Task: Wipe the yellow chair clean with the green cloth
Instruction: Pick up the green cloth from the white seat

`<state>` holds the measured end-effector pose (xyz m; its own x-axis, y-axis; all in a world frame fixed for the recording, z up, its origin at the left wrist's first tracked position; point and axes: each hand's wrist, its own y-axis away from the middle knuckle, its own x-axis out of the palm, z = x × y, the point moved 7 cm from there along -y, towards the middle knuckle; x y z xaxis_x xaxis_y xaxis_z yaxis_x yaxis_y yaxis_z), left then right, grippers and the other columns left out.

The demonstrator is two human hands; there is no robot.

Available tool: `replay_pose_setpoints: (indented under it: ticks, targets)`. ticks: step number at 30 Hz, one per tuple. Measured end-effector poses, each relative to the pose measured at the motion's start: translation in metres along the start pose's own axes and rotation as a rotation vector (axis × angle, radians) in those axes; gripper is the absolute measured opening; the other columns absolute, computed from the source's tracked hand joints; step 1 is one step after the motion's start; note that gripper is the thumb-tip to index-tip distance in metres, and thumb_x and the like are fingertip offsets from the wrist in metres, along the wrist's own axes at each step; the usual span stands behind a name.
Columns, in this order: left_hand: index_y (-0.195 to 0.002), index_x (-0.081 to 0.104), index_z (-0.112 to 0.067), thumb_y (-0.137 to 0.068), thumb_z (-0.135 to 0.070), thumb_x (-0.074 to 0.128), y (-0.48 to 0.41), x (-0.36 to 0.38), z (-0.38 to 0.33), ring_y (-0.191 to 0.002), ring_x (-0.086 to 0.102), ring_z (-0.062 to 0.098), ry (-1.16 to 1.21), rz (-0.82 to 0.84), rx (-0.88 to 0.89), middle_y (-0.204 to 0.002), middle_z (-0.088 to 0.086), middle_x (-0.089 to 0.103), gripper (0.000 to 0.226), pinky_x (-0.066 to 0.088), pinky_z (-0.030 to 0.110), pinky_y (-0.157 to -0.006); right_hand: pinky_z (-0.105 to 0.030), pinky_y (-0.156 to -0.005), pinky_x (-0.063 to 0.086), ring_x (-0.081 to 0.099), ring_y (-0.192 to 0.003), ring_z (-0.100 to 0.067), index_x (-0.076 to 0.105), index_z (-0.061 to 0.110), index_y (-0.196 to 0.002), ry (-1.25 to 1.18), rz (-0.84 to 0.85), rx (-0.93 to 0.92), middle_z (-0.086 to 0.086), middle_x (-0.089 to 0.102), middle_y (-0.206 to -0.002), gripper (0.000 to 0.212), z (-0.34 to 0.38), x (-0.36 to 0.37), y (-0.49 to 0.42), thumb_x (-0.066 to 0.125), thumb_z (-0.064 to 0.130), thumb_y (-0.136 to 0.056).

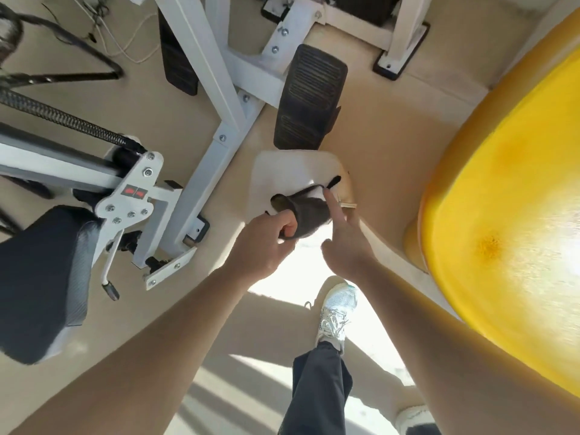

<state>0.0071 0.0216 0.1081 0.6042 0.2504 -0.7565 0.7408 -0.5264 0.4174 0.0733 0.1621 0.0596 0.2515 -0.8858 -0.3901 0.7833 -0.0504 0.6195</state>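
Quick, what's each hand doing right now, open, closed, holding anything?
Left hand: closed, gripping a dark cloth over a white bag.
Right hand: open, fingers extended, touching the cloth, holding nothing.

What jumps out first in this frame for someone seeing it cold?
The big glossy yellow chair fills the right side, glaring in sunlight. At centre, the left hand grips a dark cloth over a pale stool, while the right hand reaches in with its fingers open beside it. A white metal exercise machine with black pedals sprawls across the left and top.
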Motion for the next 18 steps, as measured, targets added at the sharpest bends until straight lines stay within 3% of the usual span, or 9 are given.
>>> replay_pose_setpoints:
  ticks: [3, 7, 9, 11, 12, 14, 16, 18]
  targets:
    - [-0.069, 0.041, -0.015, -0.074, -0.006, 0.061, 0.028, -0.043, -0.055, -0.055, 0.040, 0.018, 0.103, 0.083, 0.027, -0.060, -0.002, 0.045, 0.023, 0.039, 0.040, -0.054, -0.045, -0.105, 0.044, 0.030, -0.137, -0.028, 0.023, 0.051, -0.152, 0.188, 0.091, -0.170, -0.002, 0.023, -0.153, 0.096, 0.044, -0.035, 0.037, 0.041, -0.009, -0.078]
    - [-0.062, 0.034, -0.022, -0.065, -0.012, 0.048, 0.056, -0.095, -0.131, -0.065, 0.037, 0.015, 0.399, 0.306, -0.142, -0.064, 0.000, 0.038, 0.018, 0.030, 0.036, -0.061, -0.038, -0.118, 0.020, 0.025, -0.139, -0.025, 0.059, 0.035, -0.128, 0.306, 0.317, -0.281, 0.000, 0.035, -0.148, 0.045, 0.069, -0.066, 0.095, 0.066, 0.016, -0.088]
    - [-0.060, 0.038, -0.026, -0.064, -0.012, 0.047, 0.069, -0.112, -0.168, -0.074, 0.040, 0.021, 0.466, 0.409, -0.187, -0.071, 0.006, 0.041, 0.017, 0.029, 0.039, -0.069, -0.026, -0.109, 0.016, 0.032, -0.136, -0.021, 0.065, 0.027, -0.101, 0.274, 0.357, -0.297, -0.002, 0.045, -0.139, 0.023, 0.079, -0.091, 0.132, 0.076, 0.023, -0.081]
    - [-0.060, 0.044, -0.029, -0.064, -0.013, 0.048, 0.082, -0.123, -0.205, -0.075, 0.042, 0.020, 0.469, 0.486, -0.185, -0.069, 0.000, 0.044, 0.017, 0.032, 0.038, -0.071, -0.023, -0.102, 0.028, 0.048, -0.119, -0.018, 0.062, 0.016, -0.080, 0.196, 0.344, -0.321, -0.003, 0.060, -0.121, 0.020, 0.086, -0.117, 0.171, 0.078, 0.026, -0.074]
    - [-0.060, 0.046, -0.030, -0.064, -0.013, 0.048, 0.087, -0.125, -0.221, -0.074, 0.044, 0.018, 0.483, 0.512, -0.186, -0.069, -0.003, 0.045, 0.018, 0.034, 0.034, -0.069, -0.029, -0.099, 0.038, 0.054, -0.106, -0.019, 0.062, 0.012, -0.079, 0.145, 0.334, -0.290, -0.003, 0.064, -0.109, 0.023, 0.085, -0.129, 0.189, 0.078, 0.027, -0.072]
    - [-0.064, 0.049, -0.029, -0.064, -0.015, 0.050, 0.092, -0.125, -0.248, -0.074, 0.047, 0.017, 0.490, 0.541, -0.192, -0.074, 0.000, 0.051, 0.014, 0.039, 0.029, -0.066, -0.035, -0.078, 0.048, 0.056, -0.083, -0.018, 0.061, 0.011, -0.078, 0.094, 0.323, -0.176, 0.001, 0.062, -0.087, 0.021, 0.072, -0.145, 0.223, 0.076, 0.025, -0.073]
    - [-0.071, 0.053, -0.025, -0.067, -0.017, 0.052, 0.092, -0.115, -0.268, -0.079, 0.051, 0.021, 0.445, 0.556, -0.196, -0.083, 0.006, 0.056, 0.010, 0.043, 0.032, -0.068, -0.032, -0.061, 0.041, 0.048, -0.067, -0.018, 0.052, 0.013, -0.073, 0.098, 0.256, -0.108, 0.006, 0.052, -0.069, 0.024, 0.048, -0.156, 0.249, 0.072, 0.025, -0.073]
    - [-0.082, 0.059, -0.025, -0.076, -0.017, 0.055, 0.089, -0.099, -0.284, -0.084, 0.056, 0.025, 0.399, 0.562, -0.199, -0.096, 0.012, 0.061, 0.011, 0.047, 0.036, -0.068, -0.030, -0.060, 0.040, 0.052, -0.071, -0.020, 0.052, 0.015, -0.088, 0.038, 0.187, -0.035, 0.005, 0.058, -0.076, 0.028, 0.018, -0.167, 0.270, 0.073, 0.027, -0.075]
